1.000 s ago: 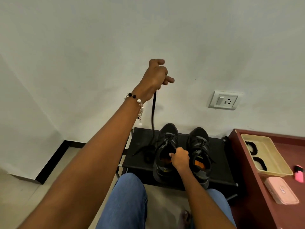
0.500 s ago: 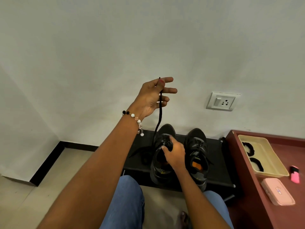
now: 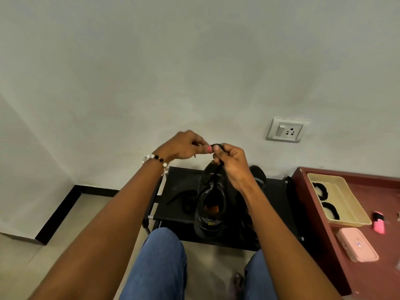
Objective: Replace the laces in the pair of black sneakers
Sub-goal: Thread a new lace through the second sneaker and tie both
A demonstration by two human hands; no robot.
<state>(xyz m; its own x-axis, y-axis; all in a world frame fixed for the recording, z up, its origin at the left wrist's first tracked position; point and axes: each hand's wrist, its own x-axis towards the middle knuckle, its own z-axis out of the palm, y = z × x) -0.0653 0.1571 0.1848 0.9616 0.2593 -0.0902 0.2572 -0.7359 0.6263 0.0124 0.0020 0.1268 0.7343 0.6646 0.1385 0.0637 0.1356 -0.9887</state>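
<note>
Both hands (image 3: 186, 146) (image 3: 232, 161) pinching lace (image 3: 216, 169) (taut)

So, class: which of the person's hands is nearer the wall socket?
Right. The right hand is raised just left of and below the wall socket; the left hand lies farther left, beyond it.

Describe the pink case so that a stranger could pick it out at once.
Start at the dark red table on the right. The pink case lies flat on it, just nearer the person than the cream tray. It is pale pink, rounded and oblong, much bigger than the bright pink highlighter beside it.
</note>
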